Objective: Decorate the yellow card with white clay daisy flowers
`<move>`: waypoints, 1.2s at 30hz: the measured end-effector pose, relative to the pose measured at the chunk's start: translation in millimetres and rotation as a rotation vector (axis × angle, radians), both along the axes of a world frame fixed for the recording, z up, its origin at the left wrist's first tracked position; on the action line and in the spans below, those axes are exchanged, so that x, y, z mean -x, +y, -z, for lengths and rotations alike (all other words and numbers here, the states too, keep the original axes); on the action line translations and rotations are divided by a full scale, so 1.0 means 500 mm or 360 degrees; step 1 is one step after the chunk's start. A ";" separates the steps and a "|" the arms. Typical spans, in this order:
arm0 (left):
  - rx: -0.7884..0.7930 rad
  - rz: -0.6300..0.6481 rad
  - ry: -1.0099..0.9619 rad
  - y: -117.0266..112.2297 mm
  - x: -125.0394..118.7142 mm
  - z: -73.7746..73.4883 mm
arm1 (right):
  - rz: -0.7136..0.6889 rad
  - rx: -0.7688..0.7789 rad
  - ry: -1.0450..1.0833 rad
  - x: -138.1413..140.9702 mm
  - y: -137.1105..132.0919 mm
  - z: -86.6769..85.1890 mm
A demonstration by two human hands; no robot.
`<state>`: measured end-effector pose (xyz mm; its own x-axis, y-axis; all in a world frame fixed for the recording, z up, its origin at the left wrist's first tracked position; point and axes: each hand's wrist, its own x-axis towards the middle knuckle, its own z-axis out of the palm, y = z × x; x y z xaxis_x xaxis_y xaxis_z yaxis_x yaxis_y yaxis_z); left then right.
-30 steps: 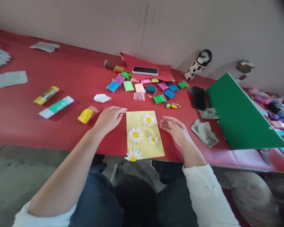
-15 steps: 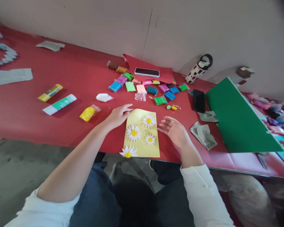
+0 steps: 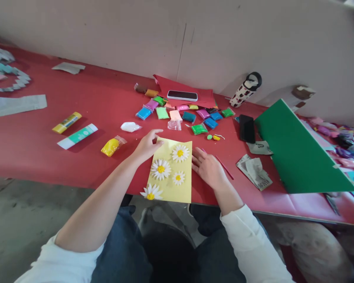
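Note:
A pale yellow card [image 3: 168, 191] lies at the table's front edge, bearing white daisies with yellow centres. One daisy [image 3: 151, 192] overhangs its lower left corner. My left hand [image 3: 147, 147] rests at the card's upper left corner, thumb over the paper and fingers apart. Along the right edge, my right hand [image 3: 209, 168] lies palm down, fingers stretched towards the card. A thin red stick [image 3: 225, 168] is on the table beside the right hand; a small pink tip shows past its fingers. Neither hand holds anything I can see.
Several coloured clay packets [image 3: 199, 129] lie behind the card. Left are a yellow clay packet [image 3: 111, 146] and two glue sticks [image 3: 77, 136]. A green board [image 3: 301, 153], a dark phone [image 3: 247, 129] and crumpled paper [image 3: 257, 173] are right. A spotted bottle [image 3: 242, 93] stands behind.
The card has shifted and turned slightly to the left. My right hand has come down flat beside it, and the red stick now shows on the table to its right.

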<state>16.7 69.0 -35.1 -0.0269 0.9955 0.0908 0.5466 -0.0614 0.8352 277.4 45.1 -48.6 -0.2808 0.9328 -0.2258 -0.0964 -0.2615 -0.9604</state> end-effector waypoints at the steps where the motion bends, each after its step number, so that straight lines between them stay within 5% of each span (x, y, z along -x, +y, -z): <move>1: -0.0006 -0.0036 -0.0017 0.001 -0.002 -0.002 | -0.0046 0.0038 0.0017 0.007 -0.003 -0.005; 6: -0.0009 -0.0178 -0.0153 0.005 -0.015 -0.006 | -0.0207 0.0067 -0.0056 0.036 -0.031 -0.023; 13: -0.0010 -0.0160 -0.0454 0.017 -0.024 -0.002 | 0.0095 -0.0165 -0.0214 0.049 -0.022 -0.010; 16: 0.0026 -0.0172 -0.0608 0.016 -0.023 -0.004 | 0.0227 -0.0088 -0.0112 0.034 -0.005 -0.007; 20: 0.0467 -0.0088 -0.1093 -0.003 -0.026 -0.019 | 0.0327 0.0022 0.0133 0.017 0.012 -0.004; 26: 0.0971 0.0401 -0.1441 -0.037 -0.048 -0.044 | 0.0325 0.0111 0.0381 0.017 0.012 -0.010; 32: 0.1140 0.0152 -0.1667 -0.045 -0.072 -0.056 | 0.0392 0.0219 0.0571 0.015 0.001 -0.029; 36: 0.1121 -0.0107 -0.1744 -0.041 -0.082 -0.056 | 0.0484 0.0131 0.0377 0.010 -0.002 -0.016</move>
<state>57.8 48.5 -7.0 0.1952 0.8137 -0.5475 -0.4500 0.5703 0.6872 272.6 44.4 -40.8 -0.0475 0.9630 -0.2651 -0.3979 -0.2617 -0.8793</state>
